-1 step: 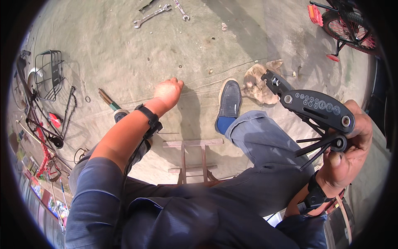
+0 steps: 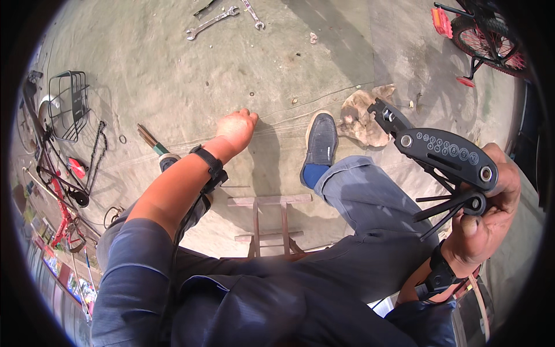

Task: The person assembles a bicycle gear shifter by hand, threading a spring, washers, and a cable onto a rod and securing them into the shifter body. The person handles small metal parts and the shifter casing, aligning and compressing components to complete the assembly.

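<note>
On the right, my right hand (image 2: 477, 237) is closed around a black folding multi-tool (image 2: 445, 151). Several of its thin black keys are swung out below the body, and a slotted wrench end points up and left. My thumb presses near the pivot, while most of the other fingers are behind the tool. My left hand (image 2: 237, 128) hangs over the floor left of centre, fingers curled under; their inner side is hidden, so I cannot tell if anything is in them. A black band circles each wrist.
A crumpled stained cloth (image 2: 364, 118) lies beyond my shoe (image 2: 322, 141). Open-ended wrenches (image 2: 211, 23) are at the far side. A red-and-black bicycle (image 2: 488, 40) stands far right; a wire basket (image 2: 68, 107), a chain (image 2: 98, 147) and bicycle parts are at left. A wooden stool (image 2: 269, 201) is below me.
The multi-tool and my right hand have shifted very slightly right and down. My left hand is almost unmoved.
</note>
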Available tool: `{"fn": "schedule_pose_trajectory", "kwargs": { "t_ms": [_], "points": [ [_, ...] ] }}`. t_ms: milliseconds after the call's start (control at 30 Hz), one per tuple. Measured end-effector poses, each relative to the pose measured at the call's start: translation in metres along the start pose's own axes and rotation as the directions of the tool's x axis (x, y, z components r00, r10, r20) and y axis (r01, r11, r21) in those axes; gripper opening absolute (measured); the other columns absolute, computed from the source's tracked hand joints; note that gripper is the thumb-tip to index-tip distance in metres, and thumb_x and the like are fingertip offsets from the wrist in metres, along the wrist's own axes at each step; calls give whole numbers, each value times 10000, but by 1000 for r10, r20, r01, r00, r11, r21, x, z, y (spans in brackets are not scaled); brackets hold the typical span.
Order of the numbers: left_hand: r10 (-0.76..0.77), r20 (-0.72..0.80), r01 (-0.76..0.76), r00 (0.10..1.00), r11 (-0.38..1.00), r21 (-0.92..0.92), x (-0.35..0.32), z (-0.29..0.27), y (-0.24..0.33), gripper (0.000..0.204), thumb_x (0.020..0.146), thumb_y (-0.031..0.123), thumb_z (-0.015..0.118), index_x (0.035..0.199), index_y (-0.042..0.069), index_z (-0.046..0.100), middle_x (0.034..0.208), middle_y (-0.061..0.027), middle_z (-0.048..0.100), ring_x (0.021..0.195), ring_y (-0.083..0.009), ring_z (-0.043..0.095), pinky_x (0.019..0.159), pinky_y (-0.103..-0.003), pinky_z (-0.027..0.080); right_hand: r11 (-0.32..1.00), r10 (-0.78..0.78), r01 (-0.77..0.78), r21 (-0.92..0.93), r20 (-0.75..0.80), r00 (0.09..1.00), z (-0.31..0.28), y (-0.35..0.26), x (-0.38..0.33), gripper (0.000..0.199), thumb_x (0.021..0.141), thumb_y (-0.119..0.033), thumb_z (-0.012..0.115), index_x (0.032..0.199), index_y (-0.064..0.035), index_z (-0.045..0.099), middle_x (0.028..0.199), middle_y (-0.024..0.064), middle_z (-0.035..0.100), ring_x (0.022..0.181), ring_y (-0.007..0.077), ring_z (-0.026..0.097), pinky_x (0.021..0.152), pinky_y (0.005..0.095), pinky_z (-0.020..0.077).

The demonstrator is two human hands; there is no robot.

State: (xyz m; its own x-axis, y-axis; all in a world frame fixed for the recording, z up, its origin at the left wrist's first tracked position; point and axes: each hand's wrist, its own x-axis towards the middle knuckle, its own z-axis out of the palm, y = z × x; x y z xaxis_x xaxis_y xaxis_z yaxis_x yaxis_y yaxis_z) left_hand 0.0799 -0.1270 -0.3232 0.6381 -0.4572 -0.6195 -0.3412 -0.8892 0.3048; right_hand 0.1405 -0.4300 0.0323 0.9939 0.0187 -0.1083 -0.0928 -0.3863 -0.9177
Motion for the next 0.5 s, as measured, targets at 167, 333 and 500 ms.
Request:
{"fn": "schedule_pose_trajectory", "kwargs": {
  "t_ms": [167, 333, 500],
  "points": [
    [46, 7, -46, 999, 996, 71, 12, 8, -1, 157, 850, 83, 582, 1005, 84, 606, 992, -113, 625, 938, -287, 663, 762, -396, 560, 999, -8, 9, 43, -34, 999, -14, 14, 12, 491, 667, -323, 920, 930, -69, 592, 901, 64, 565, 737, 93, 518, 673, 213, 416],
    [66, 62, -70, 996, 995, 71, 18, 13, -6, 178, 859, 96, 575, 1030, 81, 621, 1030, -124, 626, 969, -290, 657, 780, -403, 562, 999, 22, -20, 26, -74, 997, -15, 16, 18, 496, 668, -335, 918, 920, -68, 584, 898, 70, 568, 737, 98, 513, 671, 213, 420],
    [66, 68, -68, 995, 997, 39, 20, 13, -8, 162, 874, 92, 554, 1022, 70, 615, 1054, -127, 627, 973, -316, 654, 789, -437, 558, 999, 44, -43, 18, -62, 997, -12, 12, 26, 507, 665, -349, 920, 914, -69, 579, 894, 75, 571, 739, 101, 511, 673, 213, 423]
  ]
}}
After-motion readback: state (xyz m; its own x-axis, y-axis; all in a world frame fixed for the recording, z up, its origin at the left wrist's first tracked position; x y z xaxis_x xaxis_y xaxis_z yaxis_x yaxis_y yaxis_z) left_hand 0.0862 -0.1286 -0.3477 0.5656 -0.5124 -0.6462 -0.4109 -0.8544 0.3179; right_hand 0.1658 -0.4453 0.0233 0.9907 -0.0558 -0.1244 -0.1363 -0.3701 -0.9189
